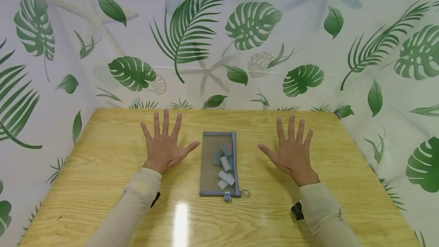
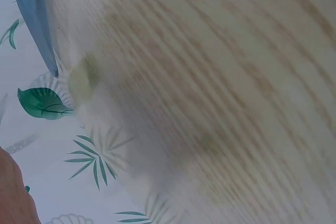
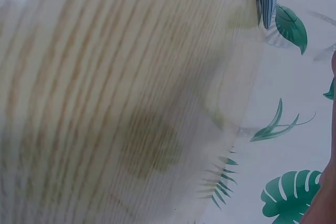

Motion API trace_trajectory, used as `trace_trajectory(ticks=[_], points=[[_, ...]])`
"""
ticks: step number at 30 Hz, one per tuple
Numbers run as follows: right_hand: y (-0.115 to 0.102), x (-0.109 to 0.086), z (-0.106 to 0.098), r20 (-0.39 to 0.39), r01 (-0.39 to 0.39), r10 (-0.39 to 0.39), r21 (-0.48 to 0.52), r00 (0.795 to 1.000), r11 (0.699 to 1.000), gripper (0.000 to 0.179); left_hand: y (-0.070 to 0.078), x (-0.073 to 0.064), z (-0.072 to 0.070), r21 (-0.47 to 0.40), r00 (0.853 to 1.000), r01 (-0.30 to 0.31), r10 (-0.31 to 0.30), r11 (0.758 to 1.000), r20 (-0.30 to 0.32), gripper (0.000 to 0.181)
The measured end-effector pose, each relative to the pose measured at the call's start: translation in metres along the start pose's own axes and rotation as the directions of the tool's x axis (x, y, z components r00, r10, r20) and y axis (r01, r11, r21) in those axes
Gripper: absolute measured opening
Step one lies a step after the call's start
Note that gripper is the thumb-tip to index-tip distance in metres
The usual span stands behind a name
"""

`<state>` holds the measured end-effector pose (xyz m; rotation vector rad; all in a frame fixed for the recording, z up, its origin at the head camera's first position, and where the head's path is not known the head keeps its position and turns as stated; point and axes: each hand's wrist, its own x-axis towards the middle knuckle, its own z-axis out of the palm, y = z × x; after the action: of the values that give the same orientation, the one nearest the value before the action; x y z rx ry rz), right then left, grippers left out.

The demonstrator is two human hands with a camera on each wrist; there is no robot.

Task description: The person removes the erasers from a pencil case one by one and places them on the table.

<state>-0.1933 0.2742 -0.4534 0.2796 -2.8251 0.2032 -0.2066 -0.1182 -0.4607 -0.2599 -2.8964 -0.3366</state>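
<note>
A flat see-through mesh pouch [image 1: 210, 167] with grey-blue edging lies on the table between both hands. Several small white, grey and blue blocks [image 1: 225, 163] show through its mesh, with a hint of pink near the top. A zip runs down its right edge, and a metal ring [image 1: 245, 193] sits at the lower right corner. To its left my left hand [image 1: 162, 148] has its fingers spread wide and holds nothing. My right hand [image 1: 294, 153], likewise spread and holding nothing, is on the pouch's right side. Each wrist view catches only a sliver of its hand.
The light wooden table [image 1: 267, 216] ends at a white cloth backdrop [image 1: 240, 90] printed with green leaves, which also hangs at both sides. A bright light reflection lies on the tabletop near the front. Dark straps show at both sleeve cuffs.
</note>
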Motion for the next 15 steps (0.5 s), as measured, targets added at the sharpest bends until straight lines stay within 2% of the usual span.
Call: trace_trajectory(ticks=[8, 15], points=[[0.001, -0.004, -0.002, -0.020, 0.011, -0.010, 0.014, 1.000, 1.000, 0.103, 0.004, 0.000, 0.000, -0.004, 0.999, -0.052, 0.052, 0.999, -0.005, 0.106], [0.000, -0.005, -0.002, -0.004, 0.022, -0.022, 0.051, 1.000, 0.998, 0.098, 0.011, -0.002, -0.003, 0.013, 0.995, -0.081, 0.081, 0.997, 0.053, 0.104]])
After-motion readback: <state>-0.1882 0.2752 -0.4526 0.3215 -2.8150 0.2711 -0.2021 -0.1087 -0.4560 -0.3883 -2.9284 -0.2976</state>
